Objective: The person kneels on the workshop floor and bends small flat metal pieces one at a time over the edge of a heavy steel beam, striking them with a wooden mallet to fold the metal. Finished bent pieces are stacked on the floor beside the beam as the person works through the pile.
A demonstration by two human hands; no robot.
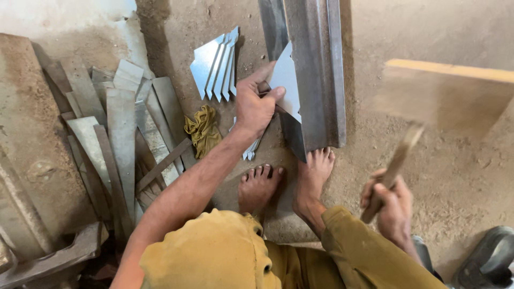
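- Your left hand pinches a cut sheet-metal piece, fingers closed on its lower left edge, thumb on top.
- The piece rests against the long steel channel, which lies on the dirt floor and runs away from you; its near end sits by your right foot.
- The piece's long axis runs roughly along the channel, pointed end away from you.
- Your right hand is clenched on a mallet handle, held well to the right of the piece; the wooden head is raised and blurred.
- So the piece lies up and left of the mallet head; your left fingers are just beside that spot.
- More cut pieces lie fanned on the floor to the left, with a yellow rag nearer you.
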